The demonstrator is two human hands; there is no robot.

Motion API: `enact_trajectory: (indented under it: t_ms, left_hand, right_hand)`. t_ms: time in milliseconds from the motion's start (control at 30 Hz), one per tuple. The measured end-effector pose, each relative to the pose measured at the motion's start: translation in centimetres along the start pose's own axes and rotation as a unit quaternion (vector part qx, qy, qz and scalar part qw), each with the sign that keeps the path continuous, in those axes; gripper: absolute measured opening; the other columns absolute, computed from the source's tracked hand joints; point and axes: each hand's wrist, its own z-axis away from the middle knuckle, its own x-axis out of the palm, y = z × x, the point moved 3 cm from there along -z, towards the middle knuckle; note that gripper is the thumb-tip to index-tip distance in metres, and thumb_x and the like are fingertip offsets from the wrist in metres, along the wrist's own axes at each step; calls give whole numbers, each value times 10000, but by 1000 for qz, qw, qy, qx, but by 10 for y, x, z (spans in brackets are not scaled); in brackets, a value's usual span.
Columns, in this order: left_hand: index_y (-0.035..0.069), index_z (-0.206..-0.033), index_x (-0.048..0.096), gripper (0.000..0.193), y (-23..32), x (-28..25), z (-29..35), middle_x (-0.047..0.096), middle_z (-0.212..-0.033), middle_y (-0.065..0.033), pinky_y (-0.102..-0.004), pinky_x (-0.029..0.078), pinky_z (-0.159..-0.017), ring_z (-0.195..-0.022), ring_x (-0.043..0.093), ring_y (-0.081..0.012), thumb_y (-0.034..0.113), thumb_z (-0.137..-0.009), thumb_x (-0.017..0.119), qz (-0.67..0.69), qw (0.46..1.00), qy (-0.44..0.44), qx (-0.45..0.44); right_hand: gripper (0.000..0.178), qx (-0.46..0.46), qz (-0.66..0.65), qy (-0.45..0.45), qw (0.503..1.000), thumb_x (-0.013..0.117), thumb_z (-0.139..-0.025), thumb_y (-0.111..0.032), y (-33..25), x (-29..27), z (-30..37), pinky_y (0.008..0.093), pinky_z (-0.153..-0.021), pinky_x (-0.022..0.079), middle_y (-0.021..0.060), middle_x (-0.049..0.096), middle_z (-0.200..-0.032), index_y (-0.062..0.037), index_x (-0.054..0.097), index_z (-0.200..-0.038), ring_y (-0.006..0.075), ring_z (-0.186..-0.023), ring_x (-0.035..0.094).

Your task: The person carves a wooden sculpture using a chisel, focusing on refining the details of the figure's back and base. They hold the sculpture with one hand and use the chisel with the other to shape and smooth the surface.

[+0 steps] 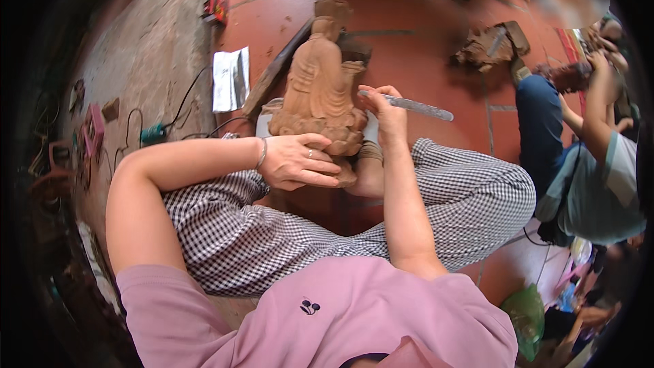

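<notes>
A reddish-brown carved statue point(317, 85) of a seated robed figure rests in front of me, its lotus-like base towards my lap. Around the near end of that base my left hand point(300, 162) is curled, with a ring on one finger and a bracelet at the wrist. My right hand point(385, 103) is closed on a grey chisel-like carving tool point(426, 109), beside the statue's right side. The tool's long flat shank points away to the right; its other end is hidden by my fingers near the statue.
A dark wooden bar point(276, 71) lies left of the statue, near a white paper sheet point(231, 80) and a cable with a green connector point(154, 133). Another person point(593, 177) sits at the right, near a rough carved piece point(485, 48). A green bag point(524, 320) lies lower right.
</notes>
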Motion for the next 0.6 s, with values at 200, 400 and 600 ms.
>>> enact_trajectory:
  t_ms: [200, 400, 600]
  left_hand:
    - [165, -1524, 429, 744, 8, 3, 5, 532, -1488, -104, -518, 202, -1217, -1259, 588, -234, 219, -816, 652, -15, 1000, -3, -10]
    - [165, -1523, 432, 747, 5, 1, 2, 530, -1494, -102, -515, 199, -1218, -1259, 586, -228, 223, -813, 655, -15, 1000, -6, -6]
    - [163, -1512, 448, 745, 5, 3, 4, 542, -1480, -105, -511, 203, -1218, -1257, 588, -233, 225, -801, 663, -8, 1000, 3, -8]
  right_hand:
    - [141, 38, 78, -71, 994, 743, -900, -148, 7, 13, 3, 285, -859, 507, 95, 715, -1128, -31, 669, -929, 135, -961, 638]
    - [153, -4, 229, -47, 972, 736, -913, -146, 0, 16, 11, 276, -803, 497, 97, 699, -1143, -9, 671, -894, 113, -913, 611]
    - [137, -6, 203, -38, 978, 750, -890, -140, 0, 29, 20, 290, -811, 499, 123, 685, -1211, -21, 694, -925, 136, -934, 620]
